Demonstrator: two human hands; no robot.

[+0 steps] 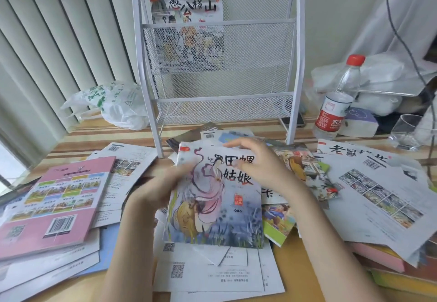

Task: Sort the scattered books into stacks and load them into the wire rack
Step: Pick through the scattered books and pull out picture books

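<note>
While the blue picture book (pixel 214 204) is lying cover-up at the middle of the scattered books (pixel 378 197), both hands are gripping it: the left hand (pixel 163 184) is curling around its left edge, though motion blur is hiding the fingers, and the right hand (pixel 257 167) is pinching its top right corner, fingers bent over the title. Just behind the blue picture book the white wire rack (pixel 220 65) is standing on the bench (pixel 295 254), one book (pixel 189 25) leaning upright in its upper pocket. Left of the blue picture book a pink book (pixel 59 202) is lying face down. Right of the rack a water bottle (pixel 338 98) is standing.
</note>
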